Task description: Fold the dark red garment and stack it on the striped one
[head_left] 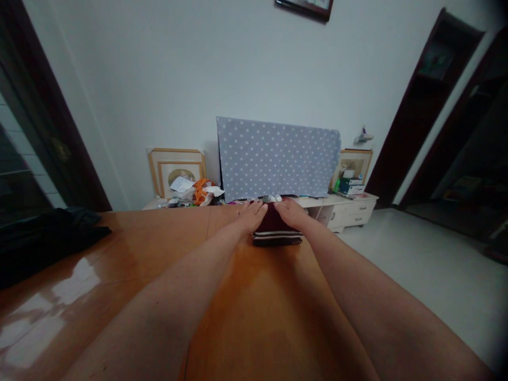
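A folded dark maroon cloth (277, 222) with white stripes near its front edge lies in a neat, thick stack at the far end of the wooden table (254, 328). Both my arms reach straight out to it. At its left side my left hand (253, 214) touches it, fingers stretched out over the edge. My right hand (292, 212) lies on the right side in the same way, with its fingers extended toward the far edge. The cloth's middle shows between the two hands; its far side is partly hidden.
Dark clothing (47, 235) lies on the table's left. Beyond stands a white low cabinet (349, 211) with a polka-dot cloth (278, 159) draped over something broad and flat. A framed picture (177, 168), papers and an orange bag (201, 191) are at its left.
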{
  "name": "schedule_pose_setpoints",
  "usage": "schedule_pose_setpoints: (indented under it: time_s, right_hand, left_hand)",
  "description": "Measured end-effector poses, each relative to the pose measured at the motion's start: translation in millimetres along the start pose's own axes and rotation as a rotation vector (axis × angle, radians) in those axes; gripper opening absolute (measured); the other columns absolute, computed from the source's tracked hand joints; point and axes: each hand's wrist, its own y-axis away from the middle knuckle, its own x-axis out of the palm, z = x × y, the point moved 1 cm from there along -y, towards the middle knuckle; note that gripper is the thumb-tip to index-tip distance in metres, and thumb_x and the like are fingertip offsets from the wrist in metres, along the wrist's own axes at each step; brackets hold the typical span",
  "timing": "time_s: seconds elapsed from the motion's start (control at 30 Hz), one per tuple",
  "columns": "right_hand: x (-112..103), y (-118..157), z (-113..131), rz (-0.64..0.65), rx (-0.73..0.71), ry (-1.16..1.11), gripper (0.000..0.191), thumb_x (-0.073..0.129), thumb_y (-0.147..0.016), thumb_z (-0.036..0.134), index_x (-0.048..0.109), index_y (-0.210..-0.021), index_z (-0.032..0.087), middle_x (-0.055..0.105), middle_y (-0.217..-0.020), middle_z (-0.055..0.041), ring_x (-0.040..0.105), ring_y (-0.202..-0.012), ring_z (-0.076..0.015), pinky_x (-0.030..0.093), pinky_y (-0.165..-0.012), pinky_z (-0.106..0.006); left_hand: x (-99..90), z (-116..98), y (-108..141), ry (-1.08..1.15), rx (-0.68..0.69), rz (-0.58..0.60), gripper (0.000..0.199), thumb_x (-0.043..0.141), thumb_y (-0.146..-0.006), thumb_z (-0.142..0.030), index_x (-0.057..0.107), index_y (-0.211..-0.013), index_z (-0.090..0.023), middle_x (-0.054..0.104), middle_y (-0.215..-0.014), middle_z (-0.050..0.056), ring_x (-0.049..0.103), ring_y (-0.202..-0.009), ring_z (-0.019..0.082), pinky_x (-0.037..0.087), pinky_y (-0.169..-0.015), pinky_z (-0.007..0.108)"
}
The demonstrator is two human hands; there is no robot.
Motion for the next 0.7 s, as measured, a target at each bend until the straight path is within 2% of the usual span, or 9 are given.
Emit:
schedule_pose_setpoints:
  time_s: [0.1, 0.27, 0.4, 0.53, 0.7]
  right_hand:
    - [1.5, 9.2, -5.9, 0.046, -0.035, 0.080, 0.027, 0.053, -0.098, 0.034, 0.070, -0.113, 0.021, 0.066, -0.133, -0.0095, 0.054, -0.128, -0.0247, 0.037, -0.108, -0.036]
    - [9.8, 14.0, -5.5, 0.111, -0.067, 0.188, 0.040, 0.039, -0.103, 0.039, 0.059, -0.133, 0.021, 0.053, -0.148, -0.0110, 0.046, -0.137, -0.0241, 0.031, -0.114, -0.042]
    - [15.7, 19.7, -4.1, 0.137, -0.066, 0.256, 0.048, 0.028, -0.105, 0.041, 0.051, -0.143, 0.023, 0.043, -0.155, -0.0109, 0.035, -0.145, -0.0286, 0.023, -0.117, -0.053]
    - [22.4, 24.8, -6.8, 0.141, -0.007, 0.312, 0.056, 0.015, -0.105, 0.044, 0.040, -0.152, 0.025, 0.032, -0.162, -0.0098, 0.027, -0.149, -0.0303, 0.022, -0.115, -0.063]
    - [17.3, 20.3, -7.5, 0.111, -0.006, 0.297, 0.054, 0.023, -0.104, 0.051, 0.046, -0.148, 0.031, 0.040, -0.158, -0.0071, 0.033, -0.146, -0.0319, 0.025, -0.113, -0.064]
  left_hand:
    - [-2.5, 2.5, 0.9, -0.305, 0.039, 0.062, 0.056, 0.054, -0.091, -0.060, 0.060, -0.134, -0.026, 0.031, -0.163, 0.007, 0.002, -0.154, 0.034, -0.002, -0.120, 0.059]
    - [-3.6, 10.6, -3.1, -0.694, -0.035, 0.238, 0.079, 0.026, -0.093, -0.073, 0.031, -0.157, -0.026, 0.011, -0.168, 0.007, 0.001, -0.153, 0.039, 0.005, -0.116, 0.069]
    - [-3.7, 24.5, -4.6, -0.730, -0.063, 0.261, 0.082, 0.017, -0.092, -0.075, 0.020, -0.160, -0.030, 0.007, -0.169, 0.005, 0.004, -0.153, 0.041, 0.008, -0.115, 0.070]
    - [-1.6, 30.0, -1.4, -0.721, -0.042, 0.227, 0.086, 0.017, -0.091, -0.077, 0.020, -0.161, -0.029, 0.007, -0.169, 0.005, 0.005, -0.153, 0.040, 0.008, -0.117, 0.067]
    - [-1.6, 17.0, 2.6, -0.719, -0.064, 0.221, 0.088, 0.022, -0.089, -0.079, 0.027, -0.159, -0.026, 0.011, -0.168, 0.008, 0.004, -0.152, 0.043, 0.008, -0.116, 0.069]
